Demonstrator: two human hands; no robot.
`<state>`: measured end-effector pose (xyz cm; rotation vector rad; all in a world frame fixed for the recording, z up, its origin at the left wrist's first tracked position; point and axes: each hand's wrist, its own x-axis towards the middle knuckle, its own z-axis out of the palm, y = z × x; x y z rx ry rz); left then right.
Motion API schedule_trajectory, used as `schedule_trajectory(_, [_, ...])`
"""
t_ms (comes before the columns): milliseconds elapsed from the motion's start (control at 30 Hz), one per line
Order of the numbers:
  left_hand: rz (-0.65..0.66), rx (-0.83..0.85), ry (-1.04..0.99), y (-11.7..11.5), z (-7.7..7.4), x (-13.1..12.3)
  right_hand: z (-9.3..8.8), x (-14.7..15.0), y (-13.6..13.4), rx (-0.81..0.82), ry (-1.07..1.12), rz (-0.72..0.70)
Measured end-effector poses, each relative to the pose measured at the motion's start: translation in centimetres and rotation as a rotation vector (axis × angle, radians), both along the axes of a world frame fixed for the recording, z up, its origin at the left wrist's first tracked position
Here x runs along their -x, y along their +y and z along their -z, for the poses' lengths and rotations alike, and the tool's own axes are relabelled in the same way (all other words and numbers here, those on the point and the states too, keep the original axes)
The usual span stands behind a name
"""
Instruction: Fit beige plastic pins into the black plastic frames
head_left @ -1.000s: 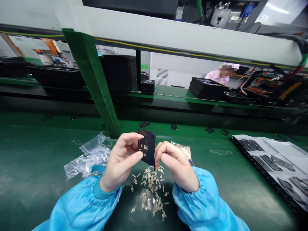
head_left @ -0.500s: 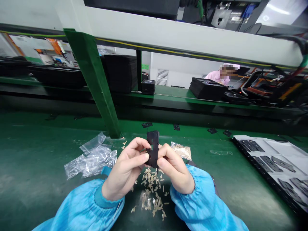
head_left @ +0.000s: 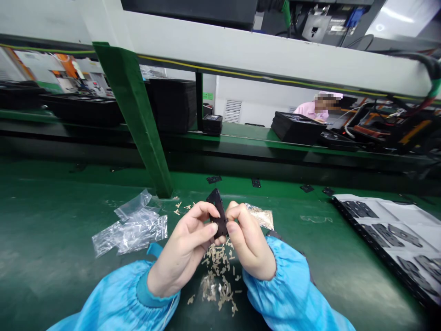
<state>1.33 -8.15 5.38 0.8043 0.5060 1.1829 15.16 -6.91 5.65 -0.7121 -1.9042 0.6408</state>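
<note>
Thin, dark, tilted plate [head_left: 221,221]

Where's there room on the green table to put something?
The green tabletop looks mostly bare left of the crumpled clear plastic bags, and between the blue fabric right sleeve and the black-edged white tray. It's crowded below the left hand and right hand, with small tan pieces scattered.

Black part [head_left: 215,200] looks like matt plastic tbh. The bags [head_left: 139,230] are clear plastic, super crinkly and glossy. Sleeves [head_left: 113,292] are wrinkly cloth, and the bench [head_left: 51,230] looks smooth with a dull sheen.
</note>
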Motion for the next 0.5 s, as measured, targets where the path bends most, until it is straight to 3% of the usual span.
schedule_trajectory(200, [-0.041,0.001,0.005,-0.18,0.18,-0.26,0.37,0.23,-0.02,-0.006,-0.023,0.033])
schedule_trajectory(400, [-0.06,0.08,-0.046,-0.5,0.05,-0.66,0.8,0.6,0.13,-0.23,-0.078,0.183])
schedule_trajectory(500, [-0.038,0.105,-0.077,-0.42,0.11,-0.77,0.73,0.66,0.37,-0.343,-0.074,0.19])
